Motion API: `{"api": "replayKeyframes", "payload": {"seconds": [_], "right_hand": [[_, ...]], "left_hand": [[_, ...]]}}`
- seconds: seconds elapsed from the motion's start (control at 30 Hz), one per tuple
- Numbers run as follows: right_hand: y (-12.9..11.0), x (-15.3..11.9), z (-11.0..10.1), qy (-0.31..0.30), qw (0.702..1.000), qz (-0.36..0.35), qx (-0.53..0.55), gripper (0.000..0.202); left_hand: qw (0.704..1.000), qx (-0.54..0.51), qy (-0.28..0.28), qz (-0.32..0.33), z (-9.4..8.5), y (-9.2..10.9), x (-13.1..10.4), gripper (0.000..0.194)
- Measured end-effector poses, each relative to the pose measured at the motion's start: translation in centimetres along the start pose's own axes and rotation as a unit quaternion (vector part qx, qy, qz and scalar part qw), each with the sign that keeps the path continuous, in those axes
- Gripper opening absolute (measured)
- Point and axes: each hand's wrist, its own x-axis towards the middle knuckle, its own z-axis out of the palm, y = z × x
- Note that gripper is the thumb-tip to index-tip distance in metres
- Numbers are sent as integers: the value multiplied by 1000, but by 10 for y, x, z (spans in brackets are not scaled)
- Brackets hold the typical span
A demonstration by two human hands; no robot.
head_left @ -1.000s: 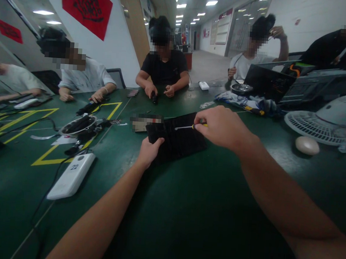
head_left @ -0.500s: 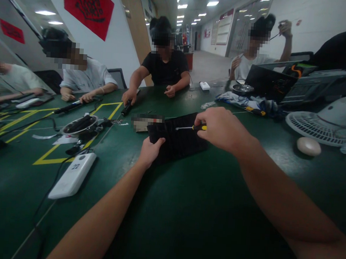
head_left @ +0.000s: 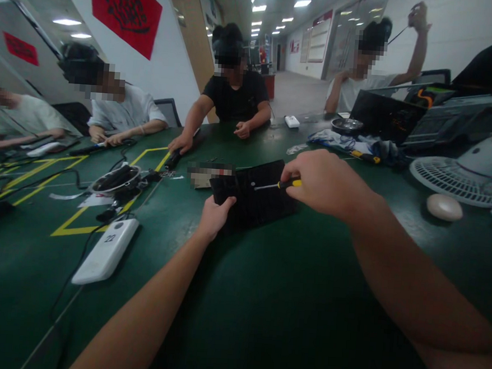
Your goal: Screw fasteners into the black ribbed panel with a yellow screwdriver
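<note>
A flat black panel-like piece [head_left: 265,208] is held tilted above the green table, its exact kind unclear. My left hand [head_left: 215,216] grips its left edge, thumb on top and the other fingers hidden beneath. In my right hand [head_left: 320,178] is a screwdriver [head_left: 289,183] with a yellow and black handle, pinched between the fingers. Its metal shaft points left across the dark piece, the tip close to a small pale round spot on the surface. Whether the tip touches cannot be made out. Just behind the piece lies a small beige box [head_left: 202,177], partly blurred.
On the left lie a white power bank [head_left: 107,252] marked 22, cables and a round dish of parts [head_left: 115,179]. At right are a white fan [head_left: 468,175], a pale oval object [head_left: 444,207] and a cloth bundle [head_left: 350,144]. Several people sit around the table [head_left: 296,311].
The screwdriver and my right hand have shifted slightly right, uncovering the pale spot beside the tip. My left hand keeps its grip. A person at the back right has raised an arm higher.
</note>
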Motion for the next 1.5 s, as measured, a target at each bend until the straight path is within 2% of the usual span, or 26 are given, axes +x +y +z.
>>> {"api": "replayKeyframes", "payload": {"seconds": [0.17, 0.67, 1.5], "right_hand": [[5, 2, 0, 29, 999, 5, -19, 28], [4, 7, 13, 60, 997, -24, -28, 27], [0, 7, 9, 9, 1000, 9, -15, 29]], "left_hand": [[1000, 14, 3, 3, 0, 0, 0, 40], [1000, 15, 16, 2, 1, 2, -1, 38], [1000, 10, 10, -7, 1, 7, -3, 39]]}}
